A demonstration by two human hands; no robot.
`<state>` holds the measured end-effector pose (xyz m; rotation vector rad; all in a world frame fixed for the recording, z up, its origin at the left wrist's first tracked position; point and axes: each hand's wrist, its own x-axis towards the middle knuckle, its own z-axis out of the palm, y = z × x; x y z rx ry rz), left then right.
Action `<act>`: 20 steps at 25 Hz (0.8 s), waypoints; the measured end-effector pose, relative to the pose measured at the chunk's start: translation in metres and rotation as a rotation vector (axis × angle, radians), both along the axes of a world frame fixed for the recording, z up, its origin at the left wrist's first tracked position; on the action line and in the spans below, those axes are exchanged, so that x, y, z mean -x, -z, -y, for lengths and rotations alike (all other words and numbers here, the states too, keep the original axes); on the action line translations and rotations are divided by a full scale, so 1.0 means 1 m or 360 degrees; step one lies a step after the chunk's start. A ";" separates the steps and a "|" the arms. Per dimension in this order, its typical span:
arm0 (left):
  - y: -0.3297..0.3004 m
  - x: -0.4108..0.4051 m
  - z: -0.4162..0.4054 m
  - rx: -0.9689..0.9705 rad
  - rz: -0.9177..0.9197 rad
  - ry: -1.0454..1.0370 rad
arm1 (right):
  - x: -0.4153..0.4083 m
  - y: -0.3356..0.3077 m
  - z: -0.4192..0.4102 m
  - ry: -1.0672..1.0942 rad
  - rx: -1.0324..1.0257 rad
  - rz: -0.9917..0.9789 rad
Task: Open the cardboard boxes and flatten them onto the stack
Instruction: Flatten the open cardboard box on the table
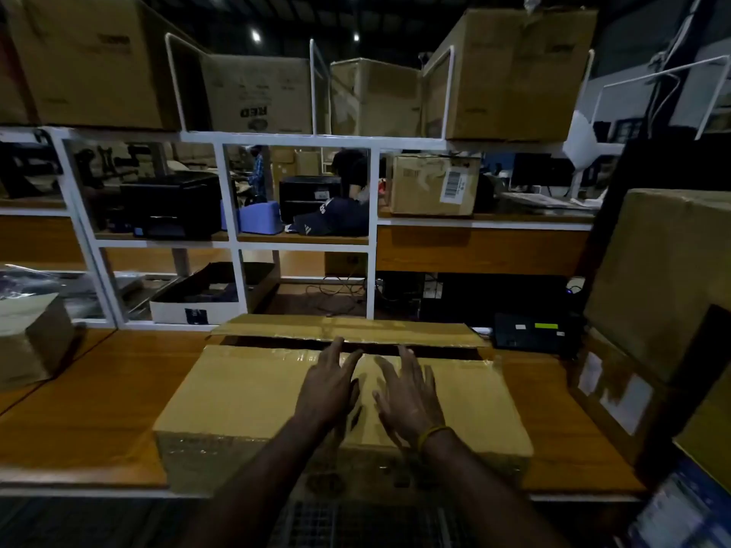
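single head-worn wide-angle view, looking forward and down across a wooden workbench (99,397) toward a white shelving frame (233,231) behind it. close range: both forearms enter from the bottom edge, left hand (328,385) and right hand (409,393) sit near centre over a cardboard box (245,393). strong barrel distortion bends the frame edges; no second view to overlap.

Your cardboard box (253,393) fills the middle of the table (99,393), front edge to near the back; bare table left of it until the small box (31,342) at the left edge; right strip is narrow, blocked by the leaning boxes (668,294); white shelf frame (233,231) walls the back edge.
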<state>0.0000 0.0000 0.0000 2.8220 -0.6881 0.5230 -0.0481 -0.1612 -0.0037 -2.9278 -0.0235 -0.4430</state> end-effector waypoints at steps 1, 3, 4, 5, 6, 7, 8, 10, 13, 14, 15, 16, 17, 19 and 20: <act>0.005 -0.003 -0.004 -0.0017 -0.0062 0.0004 | -0.004 0.008 -0.003 0.0013 0.0025 -0.0088; 0.018 -0.015 -0.012 0.0047 -0.0048 0.0004 | -0.017 0.020 -0.006 0.0029 0.0046 -0.0181; 0.024 -0.020 -0.015 0.0026 -0.0062 0.0003 | -0.024 0.023 -0.008 0.0043 0.0042 -0.0229; 0.026 -0.027 -0.017 0.0028 -0.0106 0.0008 | -0.033 0.023 -0.009 0.0053 0.0015 -0.0267; 0.028 -0.035 -0.017 0.0019 -0.0163 0.0021 | -0.041 0.021 -0.011 0.0055 -0.0007 -0.0306; 0.027 -0.042 -0.018 -0.0003 -0.0225 0.0029 | -0.049 0.018 -0.012 0.0065 -0.0020 -0.0340; 0.025 -0.052 -0.019 -0.0054 -0.0294 0.0042 | -0.059 0.016 -0.013 0.0087 -0.0011 -0.0382; 0.025 -0.068 -0.019 -0.0175 -0.0385 0.0093 | -0.076 0.015 -0.013 0.0131 -0.0005 -0.0447; 0.023 -0.088 -0.022 -0.0266 -0.0543 0.0192 | -0.096 0.010 -0.015 0.0201 0.0015 -0.0551; 0.021 -0.094 -0.023 -0.0277 -0.0605 0.0218 | -0.101 0.008 -0.016 0.0222 0.0021 -0.0577; 0.019 -0.099 -0.024 -0.0281 -0.0662 0.0232 | -0.104 0.006 -0.017 0.0242 0.0006 -0.0581; 0.018 -0.101 -0.025 -0.0289 -0.0709 0.0228 | -0.105 0.003 -0.018 0.0262 -0.0009 -0.0573; 0.017 -0.102 -0.025 -0.0298 -0.0729 0.0223 | -0.105 0.001 -0.018 0.0270 -0.0025 -0.0539; 0.012 -0.102 -0.025 -0.0295 -0.0698 0.0216 | -0.103 -0.006 -0.020 0.0265 0.0004 -0.0464; 0.007 -0.100 -0.025 -0.0285 -0.0647 0.0212 | -0.101 -0.011 -0.020 0.0265 0.0026 -0.0434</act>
